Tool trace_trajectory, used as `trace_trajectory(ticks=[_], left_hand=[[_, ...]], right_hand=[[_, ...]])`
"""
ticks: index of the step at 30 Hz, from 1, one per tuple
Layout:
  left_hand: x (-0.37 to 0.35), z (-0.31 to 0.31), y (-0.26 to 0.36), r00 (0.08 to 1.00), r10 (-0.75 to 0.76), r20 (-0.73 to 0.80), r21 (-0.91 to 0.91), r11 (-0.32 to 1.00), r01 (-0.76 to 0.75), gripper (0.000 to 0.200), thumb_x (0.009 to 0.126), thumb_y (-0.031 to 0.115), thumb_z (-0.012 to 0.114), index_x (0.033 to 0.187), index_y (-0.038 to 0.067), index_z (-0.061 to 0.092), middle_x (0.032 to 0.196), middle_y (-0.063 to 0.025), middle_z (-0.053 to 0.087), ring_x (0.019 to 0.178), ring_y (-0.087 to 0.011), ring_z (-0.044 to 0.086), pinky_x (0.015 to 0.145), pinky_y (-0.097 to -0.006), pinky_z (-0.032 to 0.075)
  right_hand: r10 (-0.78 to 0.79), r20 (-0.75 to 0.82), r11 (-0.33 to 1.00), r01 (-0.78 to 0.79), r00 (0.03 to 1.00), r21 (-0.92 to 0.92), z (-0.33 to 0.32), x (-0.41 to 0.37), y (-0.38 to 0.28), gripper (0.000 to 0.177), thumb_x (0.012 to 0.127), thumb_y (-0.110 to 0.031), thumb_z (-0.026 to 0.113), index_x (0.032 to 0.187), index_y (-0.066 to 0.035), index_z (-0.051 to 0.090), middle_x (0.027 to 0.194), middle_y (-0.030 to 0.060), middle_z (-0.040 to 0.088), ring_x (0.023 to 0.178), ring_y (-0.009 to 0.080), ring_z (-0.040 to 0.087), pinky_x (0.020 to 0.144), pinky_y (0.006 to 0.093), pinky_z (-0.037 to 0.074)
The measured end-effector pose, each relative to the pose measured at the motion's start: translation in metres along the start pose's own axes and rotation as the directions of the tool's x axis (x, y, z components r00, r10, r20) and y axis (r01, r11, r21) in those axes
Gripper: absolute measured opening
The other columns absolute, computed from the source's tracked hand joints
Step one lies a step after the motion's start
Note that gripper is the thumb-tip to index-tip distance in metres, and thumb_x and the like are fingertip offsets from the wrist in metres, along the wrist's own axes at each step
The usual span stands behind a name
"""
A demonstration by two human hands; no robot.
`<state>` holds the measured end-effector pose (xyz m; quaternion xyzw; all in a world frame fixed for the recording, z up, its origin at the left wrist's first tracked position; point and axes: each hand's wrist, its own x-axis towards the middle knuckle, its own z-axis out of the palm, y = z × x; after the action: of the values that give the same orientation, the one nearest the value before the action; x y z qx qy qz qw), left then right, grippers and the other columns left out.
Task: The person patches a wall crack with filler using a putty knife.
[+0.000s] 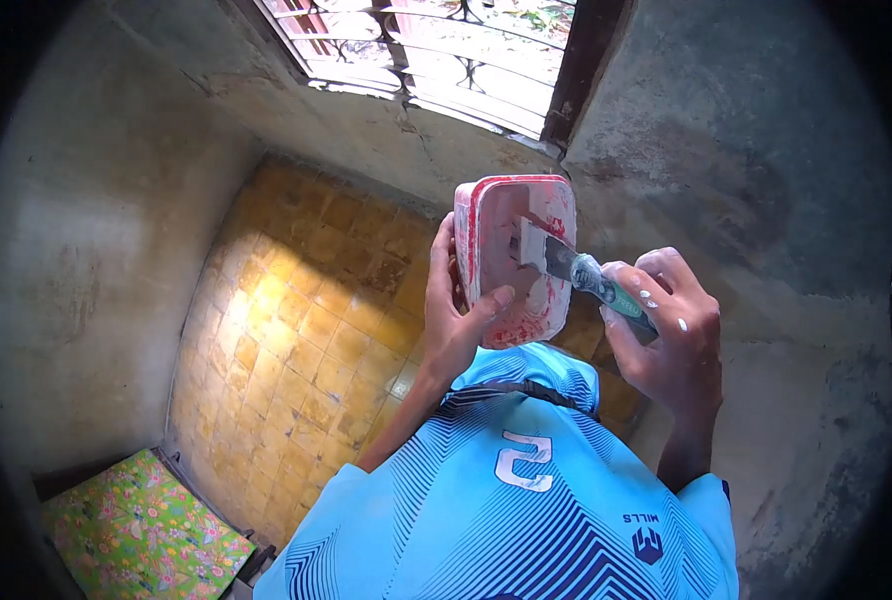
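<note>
My left hand (458, 318) grips a rectangular plastic tub (471, 262) by its left side, with the thumb over the near rim. The tub has a red edge, is tilted toward me, and white paste is smeared on its inner walls. In my right hand (672, 325) is a putty knife (606, 286) with a green and dark handle, the fingers wrapped round it. Its blade reaches into the tub and carries some white paste. White spots of paste stick to my right fingers.
A barred window (426, 55) with a dark wooden frame is ahead. Patchy, stained walls (726, 180) stand on both sides, and yellow tiles (306, 320) cover the floor. At the lower left lies a green floral-patterned surface (151, 530).
</note>
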<state>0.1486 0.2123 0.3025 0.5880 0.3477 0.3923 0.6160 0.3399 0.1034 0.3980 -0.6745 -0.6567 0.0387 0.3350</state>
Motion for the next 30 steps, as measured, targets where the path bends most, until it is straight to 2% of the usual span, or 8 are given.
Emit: trace_trajectory(ticks=[3, 6, 13, 16, 21, 23, 24, 30], left_hand=[[0.001, -0.003, -0.001, 1.000, -0.011, 0.003, 0.049, 0.999, 0.011, 0.103, 0.072, 0.038, 0.073, 0.151, 0.003, 0.017, 0.141, -0.0226, 0.039, 0.128, -0.0332, 0.046, 0.106, -0.0457, 0.042], [0.003, -0.007, -0.003, 1.000, 0.014, 0.012, 0.062, 0.998, -0.015, 0.103, 0.071, 0.038, 0.073, 0.151, 0.003, 0.017, 0.142, -0.0222, 0.039, 0.129, -0.0329, 0.046, 0.107, -0.0459, 0.041], [0.006, -0.020, -0.006, 0.996, -0.028, 0.083, -0.013, 0.999, 0.030, 0.103, 0.066, 0.033, 0.072, 0.150, 0.001, 0.020, 0.140, -0.0212, 0.041, 0.128, -0.0313, 0.046, 0.107, -0.0447, 0.040], [0.009, -0.021, -0.005, 0.994, -0.063, 0.091, -0.035, 0.997, 0.066, 0.102, 0.066, 0.032, 0.071, 0.150, 0.000, 0.021, 0.139, -0.0209, 0.042, 0.128, -0.0305, 0.046, 0.107, -0.0437, 0.040], [0.014, -0.026, -0.013, 0.991, -0.081, 0.107, -0.056, 0.995, 0.087, 0.100, 0.066, 0.030, 0.070, 0.149, -0.002, 0.023, 0.139, -0.0215, 0.043, 0.130, -0.0300, 0.045, 0.107, -0.0430, 0.039], [0.015, -0.032, -0.022, 0.984, -0.112, 0.137, -0.136, 0.982, 0.131, 0.099, 0.067, 0.030, 0.069, 0.149, -0.002, 0.023, 0.140, -0.0219, 0.042, 0.131, -0.0300, 0.044, 0.108, -0.0430, 0.039], [0.015, -0.034, -0.025, 0.980, -0.127, 0.152, -0.176, 0.972, 0.153, 0.098, 0.068, 0.030, 0.069, 0.149, -0.002, 0.023, 0.141, -0.0222, 0.041, 0.131, -0.0301, 0.044, 0.108, -0.0431, 0.038], [0.012, -0.030, -0.008, 0.985, -0.137, 0.108, -0.072, 0.987, 0.146, 0.098, 0.070, 0.032, 0.069, 0.149, -0.003, 0.022, 0.143, -0.0243, 0.038, 0.132, -0.0319, 0.042, 0.110, -0.0436, 0.036]], right_hand=[[0.009, 0.010, 1.000, -0.009, 1.000, -0.013, 0.006, 0.003, -0.005, 0.036, 0.067, 0.001, 0.074, 0.102, -0.004, 0.068, 0.085, 0.0114, 0.056, 0.063, 0.0250, 0.063, 0.054, 0.0347, 0.053], [0.089, 0.026, 0.996, -0.089, 0.996, 0.009, 0.012, 0.004, -0.010, 0.037, 0.064, 0.003, 0.074, 0.100, -0.004, 0.070, 0.084, 0.0121, 0.058, 0.070, 0.0247, 0.063, 0.059, 0.0335, 0.053], [0.001, 0.047, 0.992, -0.007, 0.999, 0.124, 0.013, 0.011, 0.011, 0.035, 0.065, 0.003, 0.073, 0.099, -0.003, 0.069, 0.084, 0.0125, 0.058, 0.068, 0.0268, 0.064, 0.059, 0.0365, 0.053], [0.005, 0.099, 0.990, -0.019, 0.995, 0.143, 0.011, 0.017, 0.014, 0.035, 0.065, 0.003, 0.074, 0.099, -0.003, 0.069, 0.084, 0.0123, 0.059, 0.068, 0.0261, 0.064, 0.059, 0.0358, 0.053], [-0.053, 0.092, 0.985, 0.036, 0.994, 0.169, 0.014, 0.021, 0.018, 0.035, 0.066, 0.003, 0.074, 0.100, -0.003, 0.070, 0.085, 0.0118, 0.060, 0.068, 0.0254, 0.064, 0.058, 0.0354, 0.053], [-0.056, 0.096, 0.972, 0.033, 0.994, 0.233, 0.014, 0.023, 0.019, 0.035, 0.066, 0.003, 0.074, 0.101, -0.003, 0.070, 0.084, 0.0119, 0.060, 0.069, 0.0253, 0.064, 0.059, 0.0350, 0.053], [-0.046, 0.095, 0.977, 0.026, 0.994, 0.211, 0.013, 0.023, 0.016, 0.035, 0.066, 0.002, 0.074, 0.101, -0.003, 0.070, 0.084, 0.0121, 0.060, 0.069, 0.0254, 0.064, 0.059, 0.0348, 0.053], [0.082, 0.010, 0.996, -0.082, 0.997, 0.038, 0.003, 0.023, -0.012, 0.033, 0.067, 0.000, 0.073, 0.100, -0.002, 0.070, 0.083, 0.0143, 0.061, 0.069, 0.0275, 0.065, 0.060, 0.0350, 0.053]])
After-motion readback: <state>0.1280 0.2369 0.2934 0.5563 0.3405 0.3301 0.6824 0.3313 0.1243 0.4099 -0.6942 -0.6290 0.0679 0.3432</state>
